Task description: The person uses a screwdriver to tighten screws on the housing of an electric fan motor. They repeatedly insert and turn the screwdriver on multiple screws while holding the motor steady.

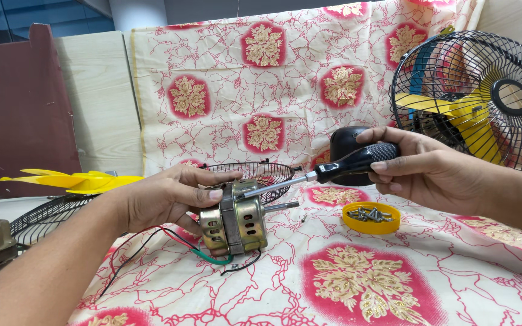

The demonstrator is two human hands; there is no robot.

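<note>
At frame centre the left hand (164,202) grips a fan motor (234,218); the right hand (421,169) holds a screwdriver (327,172) against its top.

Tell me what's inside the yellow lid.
The yellow lid on the cloth holds a small heap of grey metal screws. Its floor beneath them is covered, so anything else stays hidden.

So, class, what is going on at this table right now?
A person's left hand steadies a small metal fan motor on a flowered cloth. The right hand holds a black-handled screwdriver, its tip at the motor's top. A yellow lid of screws sits nearby.
</note>
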